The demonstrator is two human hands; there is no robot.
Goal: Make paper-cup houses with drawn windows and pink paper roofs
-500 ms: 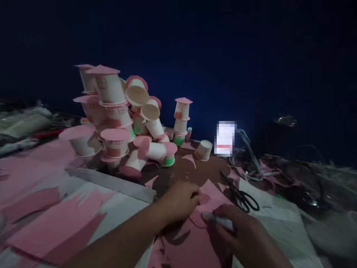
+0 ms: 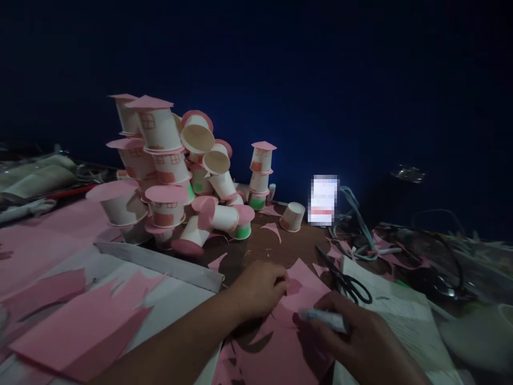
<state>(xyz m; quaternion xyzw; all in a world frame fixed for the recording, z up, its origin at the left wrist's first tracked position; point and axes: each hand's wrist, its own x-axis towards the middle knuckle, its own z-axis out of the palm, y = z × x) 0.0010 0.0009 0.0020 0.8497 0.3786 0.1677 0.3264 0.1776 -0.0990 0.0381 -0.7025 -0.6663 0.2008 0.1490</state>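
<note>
My left hand (image 2: 258,289) rests with curled fingers on a piece of pink paper (image 2: 306,279), holding it at its left side; the fingertips are partly hidden. In my closed right hand (image 2: 352,331) is a small white tube with a bluish label, which looks like a glue stick (image 2: 325,319). Its tip points left, over the paper. Another pink sheet (image 2: 280,355) lies below, partly in shadow. Just beyond my right hand, black-handled scissors (image 2: 348,282) lie on the table.
Stacked paper cups (image 2: 162,128) with pink paper roofs stand at the back left, some tipped over. A smaller cup tower (image 2: 260,174), a single cup (image 2: 292,216) and a lit phone (image 2: 323,199) stand behind. Cables (image 2: 358,214), paper scraps and a printed sheet (image 2: 401,321) lie right.
My right hand has shifted slightly right with the glue stick, away from my left hand. The left hand and the paper stay where they were.
</note>
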